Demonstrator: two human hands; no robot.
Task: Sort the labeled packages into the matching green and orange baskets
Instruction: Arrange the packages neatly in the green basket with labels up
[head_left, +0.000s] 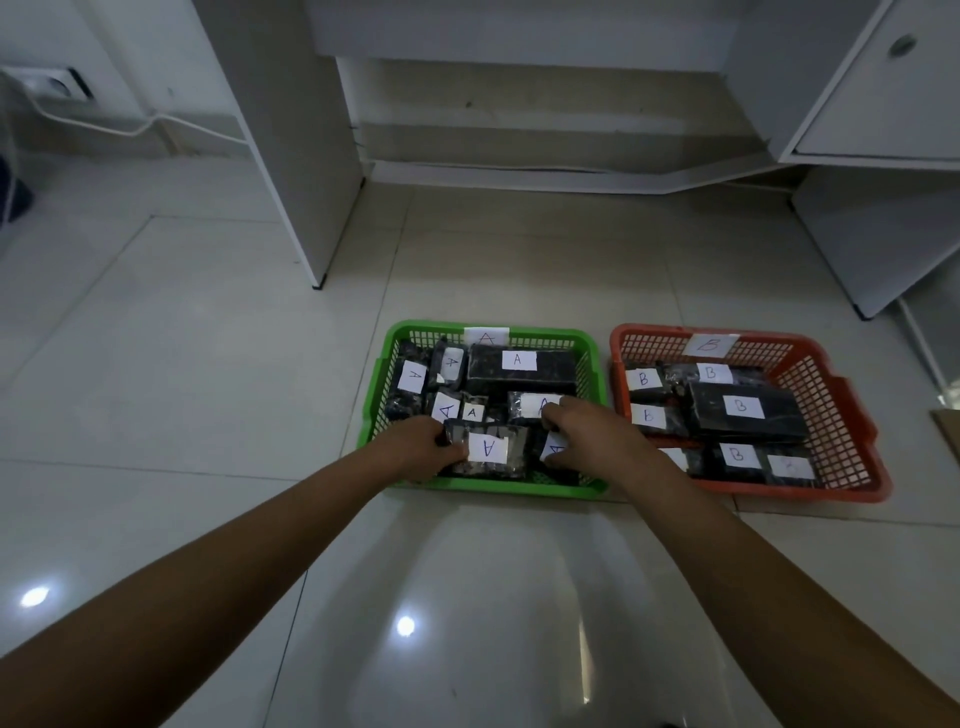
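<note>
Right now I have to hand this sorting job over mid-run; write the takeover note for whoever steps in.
Left hand: grip closed on the near black plastic-wrapped package with the white A label, low in the green plastic mesh basket.
Right hand: over the same basket, fingers on another A package; grip unclear.
Orange plastic mesh basket, tagged B: readable labels say B; one near label is illegible.
Done: no packages visible on the tiled floor.
Left: release, withdraw, check that label.

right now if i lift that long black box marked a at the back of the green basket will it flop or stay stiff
The long black box probably stays stiff: its edges look straight and squared. Its wrap looks glossy, so it may be a little slippery. Being long, it could tilt if lifted by one end in the green basket.
</note>
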